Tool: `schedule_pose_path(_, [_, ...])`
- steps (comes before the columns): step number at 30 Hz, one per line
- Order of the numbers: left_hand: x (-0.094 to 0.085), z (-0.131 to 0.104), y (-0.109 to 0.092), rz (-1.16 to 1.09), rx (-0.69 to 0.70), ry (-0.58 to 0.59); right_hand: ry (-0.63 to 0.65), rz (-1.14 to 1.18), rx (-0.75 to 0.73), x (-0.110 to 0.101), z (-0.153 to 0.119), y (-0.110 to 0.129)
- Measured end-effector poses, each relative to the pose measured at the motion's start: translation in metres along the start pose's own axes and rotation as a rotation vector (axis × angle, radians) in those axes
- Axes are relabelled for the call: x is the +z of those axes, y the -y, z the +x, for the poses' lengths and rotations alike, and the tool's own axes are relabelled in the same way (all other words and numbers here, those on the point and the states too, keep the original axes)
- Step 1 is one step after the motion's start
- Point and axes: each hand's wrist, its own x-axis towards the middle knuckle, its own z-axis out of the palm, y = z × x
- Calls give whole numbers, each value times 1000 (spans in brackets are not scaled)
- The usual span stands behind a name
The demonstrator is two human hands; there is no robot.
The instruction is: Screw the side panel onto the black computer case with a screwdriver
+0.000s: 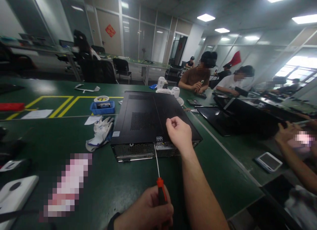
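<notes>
A black computer case (146, 117) lies flat on the green table, its metal rear panel (136, 152) facing me. My left hand (156, 207) is wrapped round the red-and-black handle of a screwdriver (160, 187). The screwdriver's shaft points away from me, and its tip meets the rear edge of the case near the middle. Above the right part of the case top is my right hand (179, 132), fingers curled into a loose fist. Whatever those fingers hold, if anything, is hidden. A small checkered label (159, 138) sits on the case near the screwdriver tip.
Left of the case are white work gloves (100, 132), a blue bin (102, 107) and a tape roll (101, 98). A white device (17, 193) lies at lower left. On the right are a dark panel (215, 119), a phone-like device (268, 162) and a co-worker's hands (288, 134).
</notes>
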Motion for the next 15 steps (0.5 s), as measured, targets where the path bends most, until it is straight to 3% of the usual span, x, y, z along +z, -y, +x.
schedule_pose_path(7, [4, -1, -5, -37, 40, 16, 7, -30, 2, 0, -1, 0])
schedule_pose_path(15, [2, -6, -8, -164, 52, 122, -29, -103, 6, 1, -2, 2])
